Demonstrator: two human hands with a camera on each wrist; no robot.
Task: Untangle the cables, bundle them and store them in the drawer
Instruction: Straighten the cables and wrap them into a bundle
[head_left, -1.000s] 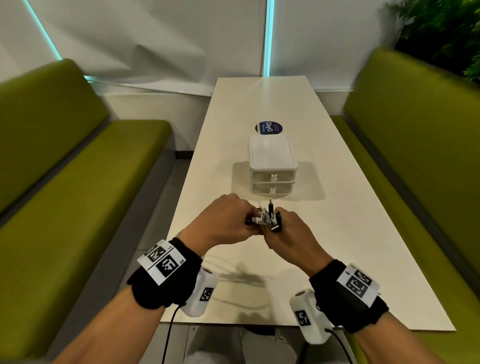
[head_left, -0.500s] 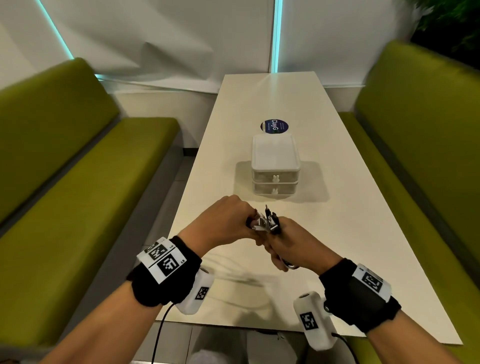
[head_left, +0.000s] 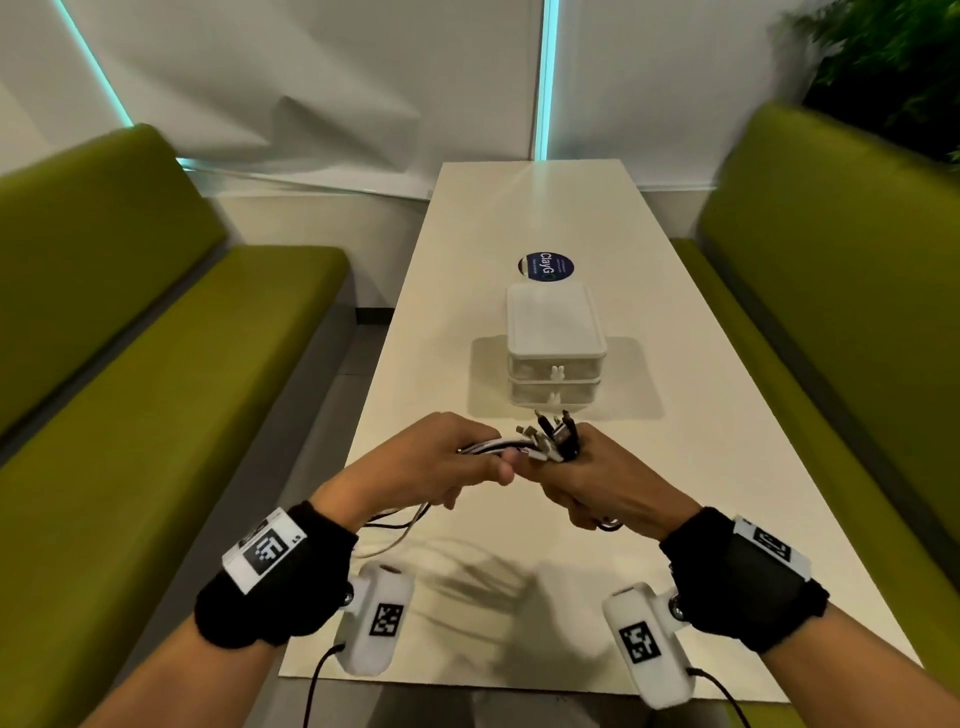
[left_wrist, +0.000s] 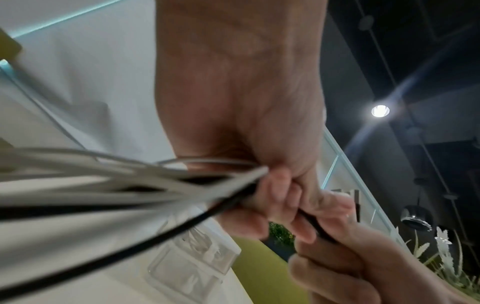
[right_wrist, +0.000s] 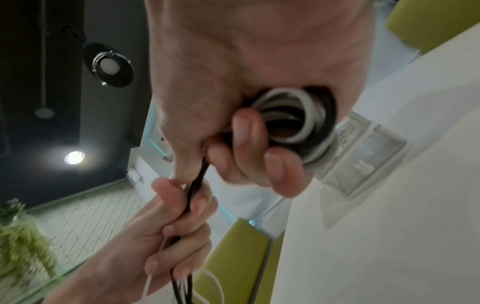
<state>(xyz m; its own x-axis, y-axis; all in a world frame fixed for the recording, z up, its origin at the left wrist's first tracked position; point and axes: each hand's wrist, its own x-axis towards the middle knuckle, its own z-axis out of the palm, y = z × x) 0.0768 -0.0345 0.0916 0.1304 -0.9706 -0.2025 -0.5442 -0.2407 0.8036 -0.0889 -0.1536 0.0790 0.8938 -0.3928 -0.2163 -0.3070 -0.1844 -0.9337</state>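
Note:
Black and white cables (head_left: 540, 444) run between my two hands above the near half of the white table (head_left: 675, 467). My left hand (head_left: 441, 462) grips the straight strands (left_wrist: 145, 185), which trail down toward the table. My right hand (head_left: 592, 478) holds a small coil of the cables (right_wrist: 298, 119) wound round its fingers, with the plug ends (head_left: 558, 431) sticking up above its knuckles. A white two-drawer box (head_left: 556, 358) stands just beyond the hands, both drawers closed.
A round dark blue sticker (head_left: 545, 266) lies on the table behind the box. Green benches (head_left: 156, 389) flank the table on both sides (head_left: 831, 312). The white wall (head_left: 363, 78) closes off the far end.
The two hands have drawn slightly apart, so a short stretch of cable now shows between them. The right hand has turned, and the plug ends lean more to the right.

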